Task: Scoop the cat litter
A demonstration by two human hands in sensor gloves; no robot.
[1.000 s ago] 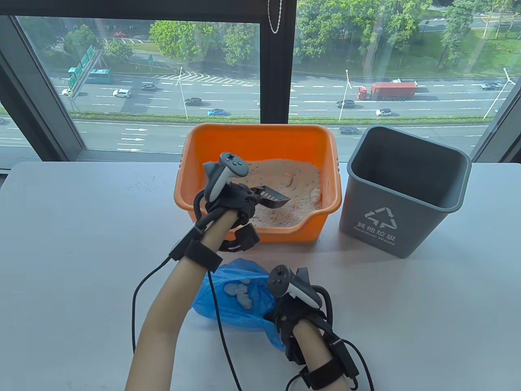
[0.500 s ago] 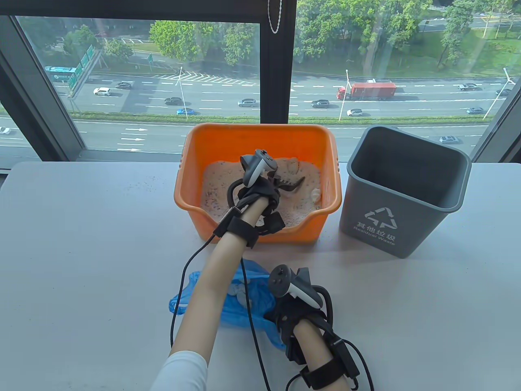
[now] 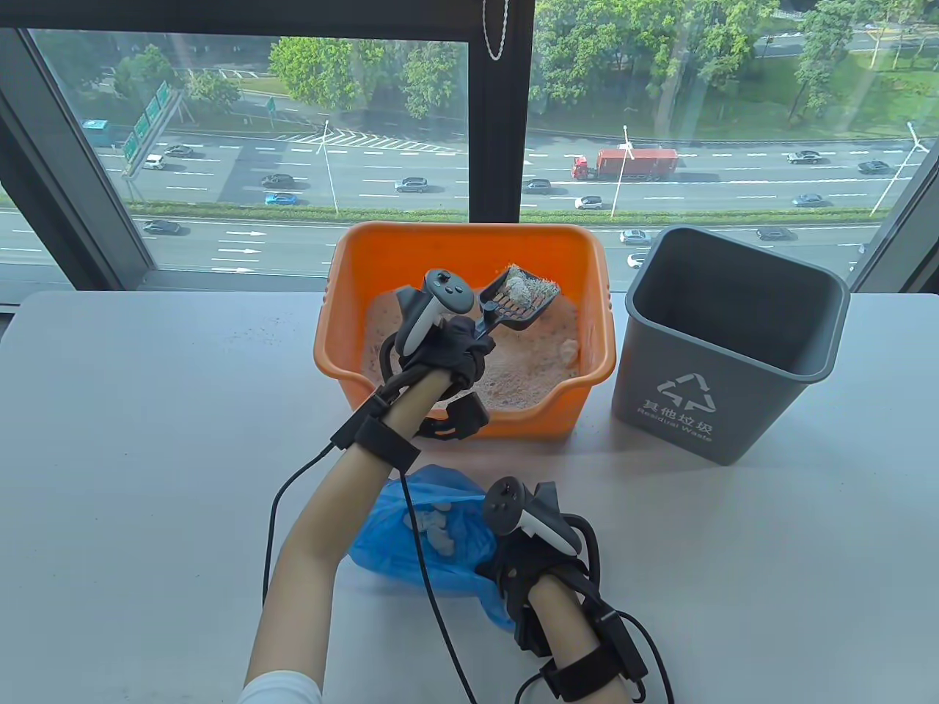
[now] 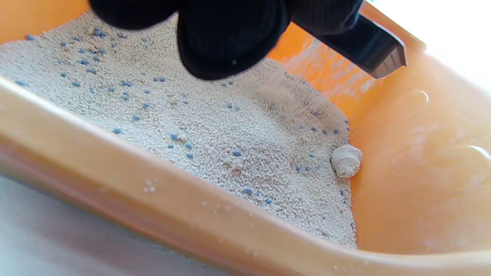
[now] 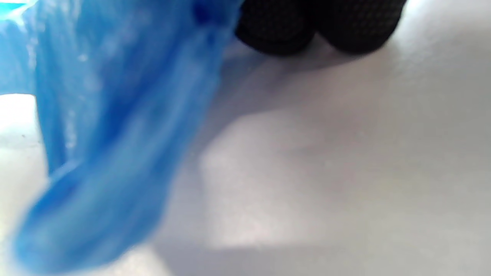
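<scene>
A pale clump (image 3: 518,284) now sits in the black scoop (image 3: 519,297), lifted above the litter (image 3: 513,367) in the orange box (image 3: 367,253); a moment ago the scoop was buried. The left hand (image 3: 455,345) grips its handle. Loose grains sift down. The right hand (image 3: 524,561) clutches the blue bag (image 3: 418,546) on the bench (image 3: 147,440), likely the clump's destination.
</scene>
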